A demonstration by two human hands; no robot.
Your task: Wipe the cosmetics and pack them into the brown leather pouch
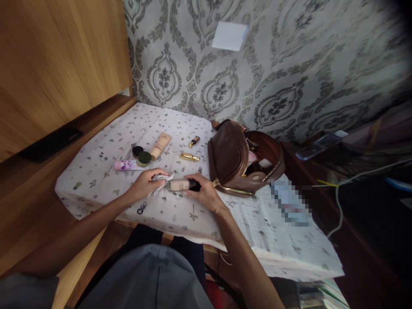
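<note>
My right hand [204,192] is closed around the black cap end of a foundation bottle [179,185], which lies sideways just above the cloth. In my left hand [146,183] a crumpled white wipe [162,178] is pinched, touching or very near the bottle's base. Beyond my left hand are a beige squeeze tube [161,145], a dark-lidded round jar [143,159], a small black round item [137,150] and a pink-purple tube [125,165]. Farther out lie a gold lipstick-like tube [189,157] and a small gold-and-black tube [194,141].
An unzipped brown bag [228,150] with items inside stands right of my hands on the patterned cloth [180,214]. A blurred-out item [291,204] lies right of it. A wooden cabinet [64,56] borders the left, a papered wall the back. A white cable [340,206] runs at right.
</note>
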